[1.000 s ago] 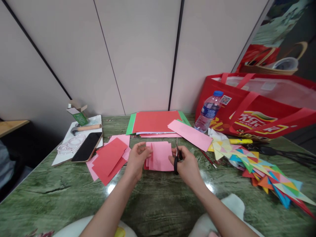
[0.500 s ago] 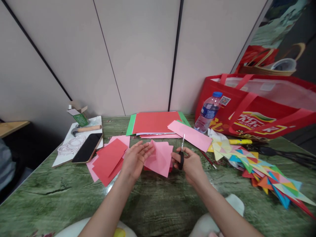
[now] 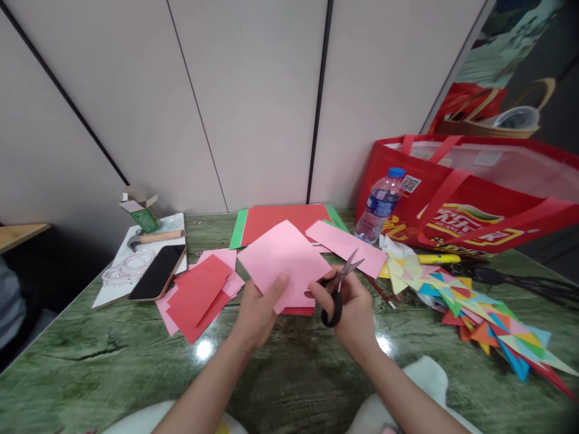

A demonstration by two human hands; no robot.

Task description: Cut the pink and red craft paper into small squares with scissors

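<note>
My left hand pinches a pink square of paper by its near corner and holds it up, tilted like a diamond, over the green marble table. Close beside it, my right hand grips black-handled scissors with the blades slightly apart and pointing up to the right, just off the paper's right edge. Under the lifted sheet lie more pink and red squares.
Red and pink cut sheets lie to the left, a phone, bead bracelets and a hammer beyond them. A stack of red and green paper sits by the wall. A water bottle, red bag and coloured triangles fill the right.
My left hand has lifted one pink sheet off the small pile and turned it up toward me. The scissors in my right hand have tilted rightward and their blades have parted.
</note>
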